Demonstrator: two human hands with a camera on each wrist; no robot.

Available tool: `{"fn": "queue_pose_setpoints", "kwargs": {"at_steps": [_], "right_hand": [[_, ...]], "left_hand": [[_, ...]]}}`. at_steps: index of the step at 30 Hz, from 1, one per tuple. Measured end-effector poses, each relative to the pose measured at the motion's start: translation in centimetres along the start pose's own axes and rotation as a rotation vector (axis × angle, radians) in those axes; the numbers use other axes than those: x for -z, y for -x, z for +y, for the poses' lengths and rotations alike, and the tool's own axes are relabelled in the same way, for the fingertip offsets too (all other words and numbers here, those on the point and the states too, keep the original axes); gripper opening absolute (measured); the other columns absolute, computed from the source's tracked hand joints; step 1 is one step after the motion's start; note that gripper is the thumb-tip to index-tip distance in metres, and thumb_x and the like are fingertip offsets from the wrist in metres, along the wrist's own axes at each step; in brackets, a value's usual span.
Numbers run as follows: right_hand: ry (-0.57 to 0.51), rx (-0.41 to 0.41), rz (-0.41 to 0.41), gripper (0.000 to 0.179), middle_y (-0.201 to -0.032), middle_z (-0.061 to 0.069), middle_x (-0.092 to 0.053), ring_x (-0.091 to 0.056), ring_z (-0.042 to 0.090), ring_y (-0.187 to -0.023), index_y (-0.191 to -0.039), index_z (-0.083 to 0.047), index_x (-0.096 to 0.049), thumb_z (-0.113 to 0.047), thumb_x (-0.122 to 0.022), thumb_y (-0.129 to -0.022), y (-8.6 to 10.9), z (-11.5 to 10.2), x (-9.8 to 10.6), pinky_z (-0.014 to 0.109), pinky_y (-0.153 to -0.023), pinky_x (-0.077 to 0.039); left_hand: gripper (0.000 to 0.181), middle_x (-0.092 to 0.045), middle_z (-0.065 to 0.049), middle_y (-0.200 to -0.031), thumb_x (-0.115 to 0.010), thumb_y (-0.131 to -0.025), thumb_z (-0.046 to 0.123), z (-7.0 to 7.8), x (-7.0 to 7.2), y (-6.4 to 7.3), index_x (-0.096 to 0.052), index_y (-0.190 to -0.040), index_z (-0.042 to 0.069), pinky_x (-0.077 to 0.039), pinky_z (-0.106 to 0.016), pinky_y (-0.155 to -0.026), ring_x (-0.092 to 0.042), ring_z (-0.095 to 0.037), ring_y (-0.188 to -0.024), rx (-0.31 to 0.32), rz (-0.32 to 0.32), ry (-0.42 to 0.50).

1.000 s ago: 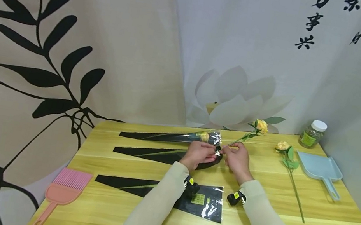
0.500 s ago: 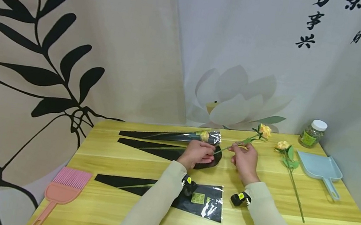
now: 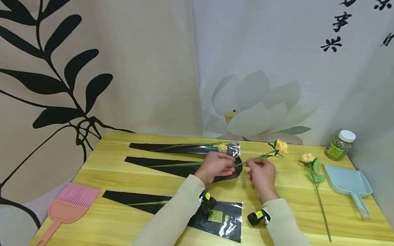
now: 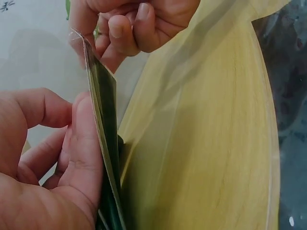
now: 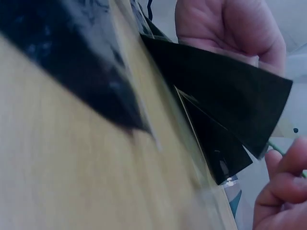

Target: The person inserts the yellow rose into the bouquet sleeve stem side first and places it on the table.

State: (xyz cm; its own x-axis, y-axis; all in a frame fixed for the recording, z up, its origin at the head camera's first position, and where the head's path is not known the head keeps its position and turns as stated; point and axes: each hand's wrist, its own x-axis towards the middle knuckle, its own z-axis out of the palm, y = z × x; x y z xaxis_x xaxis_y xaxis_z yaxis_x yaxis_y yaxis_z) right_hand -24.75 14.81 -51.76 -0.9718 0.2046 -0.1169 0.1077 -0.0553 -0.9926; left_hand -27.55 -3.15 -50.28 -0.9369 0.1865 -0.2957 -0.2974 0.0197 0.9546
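My left hand [image 3: 216, 167] holds the mouth of a black flower sleeve [image 3: 159, 164] on the table; in the left wrist view its thumb and fingers lie along the edge of the sleeve [image 4: 106, 91]. To the right of that mouth, my right hand [image 3: 261, 176] pinches the stem of a yellow rose [image 3: 280, 147]. The rose's bloom points away to the upper right, and its stem runs toward the sleeve's opening. Fingers cover the stem's lower end. In the right wrist view my curled right hand [image 5: 283, 201] is beside the raised black sleeve [image 5: 225, 86].
Behind lies a filled sleeve [image 3: 177, 148] with a yellow rose; nearer, another black sleeve [image 3: 219, 223]. At right are a loose rose [image 3: 319, 194], a blue dustpan [image 3: 348, 181] and a white-lidded jar [image 3: 339, 145]. A pink brush [image 3: 69, 208] lies left.
My right hand went right with the rose, then came back left toward the sleeve's mouth, the bloom dropping slightly. The left hand stays at the sleeve, whose narrow end shifted a little.
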Motion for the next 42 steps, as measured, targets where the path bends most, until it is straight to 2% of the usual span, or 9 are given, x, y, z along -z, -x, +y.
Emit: {"fn": "queue_pose_setpoints", "kwargs": {"at_steps": [6, 13, 21, 24, 28, 30, 35, 37, 42], "right_hand": [[-0.005, -0.023, -0.013, 0.022, -0.08, -0.006, -0.075, -0.052, 0.005, -0.048, -0.115, 0.003, -0.064, -0.011, -0.068, -0.1, 0.1, 0.1, -0.6, 0.02, -0.043, -0.043], [0.002, -0.033, -0.042, 0.023, -0.082, -0.005, -0.076, -0.051, 0.007, -0.048, -0.116, 0.003, -0.064, -0.014, -0.07, -0.101, 0.2, 0.1, -1.2, 0.021, -0.044, -0.042], [0.006, -0.028, -0.045, 0.022, -0.08, -0.006, -0.074, -0.05, 0.007, -0.047, -0.115, 0.002, -0.065, -0.014, -0.07, -0.101, 0.6, 0.0, -1.7, 0.02, -0.043, -0.041], [-0.002, -0.039, -0.071, 0.029, -0.083, -0.005, -0.076, -0.051, 0.006, -0.047, -0.125, 0.004, -0.063, -0.015, -0.067, -0.103, 0.6, 0.1, -1.5, 0.02, -0.041, -0.039], [-0.036, -0.05, -0.133, 0.045, -0.095, 0.004, -0.081, -0.055, 0.006, -0.047, -0.144, 0.007, -0.051, -0.021, -0.057, -0.11, 0.6, 0.1, -1.1, 0.019, -0.04, -0.038], [-0.041, -0.051, -0.148, 0.048, -0.101, 0.007, -0.081, -0.057, 0.006, -0.049, -0.146, 0.008, -0.048, -0.026, -0.053, -0.112, 0.6, 0.0, -1.0, 0.019, -0.041, -0.039], [-0.036, -0.035, -0.078, 0.037, -0.099, 0.001, -0.079, -0.06, 0.006, -0.052, -0.128, 0.004, -0.06, -0.028, -0.06, -0.11, 0.6, -0.3, -0.8, 0.021, -0.043, -0.042], [-0.052, -0.019, -0.048, 0.032, -0.097, 0.0, -0.079, -0.06, 0.006, -0.052, -0.125, 0.002, -0.062, -0.025, -0.063, -0.108, 0.6, -0.3, -0.7, 0.021, -0.044, -0.043], [-0.088, 0.01, -0.038, 0.03, -0.1, 0.004, -0.081, -0.061, 0.007, -0.053, -0.128, -0.004, -0.055, -0.026, -0.062, -0.109, 0.7, -0.3, -0.5, 0.02, -0.044, -0.044]], "left_hand": [[0.021, -0.079, -0.019, -0.107, -0.072, -0.098, 0.008, -0.1, -0.1, -0.4, -0.079, -0.117, 0.001, -0.066, -0.026, -0.076, -0.077, -0.012, -0.078, -0.001, -0.006, 0.01], [0.019, -0.08, -0.012, -0.095, -0.071, -0.098, 0.008, 0.2, -0.4, -0.4, -0.08, -0.115, 0.002, -0.066, -0.026, -0.076, -0.077, -0.012, -0.078, -0.009, 0.01, 0.03], [0.018, -0.08, -0.013, -0.096, -0.071, -0.098, 0.006, 0.5, -0.3, -0.1, -0.079, -0.114, 0.0, -0.066, -0.025, -0.075, -0.076, -0.011, -0.077, -0.011, -0.01, 0.056], [0.019, -0.08, -0.015, -0.099, -0.071, -0.098, 0.006, 0.4, -0.1, -0.1, -0.079, -0.115, 0.0, -0.066, -0.026, -0.076, -0.077, -0.012, -0.078, -0.008, -0.009, 0.051], [0.021, -0.079, -0.02, -0.106, -0.071, -0.098, 0.006, 0.4, 0.1, 0.0, -0.079, -0.117, 0.001, -0.066, -0.026, -0.077, -0.077, -0.012, -0.08, -0.009, -0.002, 0.041], [0.022, -0.079, -0.02, -0.106, -0.071, -0.098, 0.007, 0.4, 0.2, 0.0, -0.078, -0.118, 0.0, -0.066, -0.026, -0.078, -0.078, -0.014, -0.082, -0.013, -0.006, 0.038], [0.02, -0.079, -0.012, -0.096, -0.071, -0.099, 0.008, 0.6, 0.4, 0.0, -0.079, -0.117, 0.002, -0.066, -0.025, -0.076, -0.077, -0.014, -0.081, -0.015, -0.016, 0.031], [0.019, -0.079, -0.01, -0.094, -0.072, -0.099, 0.008, 0.6, 0.4, 0.0, -0.079, -0.115, 0.002, -0.066, -0.025, -0.076, -0.076, -0.013, -0.079, -0.013, -0.017, 0.03], [0.019, -0.079, -0.009, -0.091, -0.072, -0.098, 0.006, 0.7, 0.5, 0.1, -0.08, -0.114, 0.002, -0.066, -0.025, -0.075, -0.076, -0.011, -0.076, -0.014, -0.017, 0.042]]}}
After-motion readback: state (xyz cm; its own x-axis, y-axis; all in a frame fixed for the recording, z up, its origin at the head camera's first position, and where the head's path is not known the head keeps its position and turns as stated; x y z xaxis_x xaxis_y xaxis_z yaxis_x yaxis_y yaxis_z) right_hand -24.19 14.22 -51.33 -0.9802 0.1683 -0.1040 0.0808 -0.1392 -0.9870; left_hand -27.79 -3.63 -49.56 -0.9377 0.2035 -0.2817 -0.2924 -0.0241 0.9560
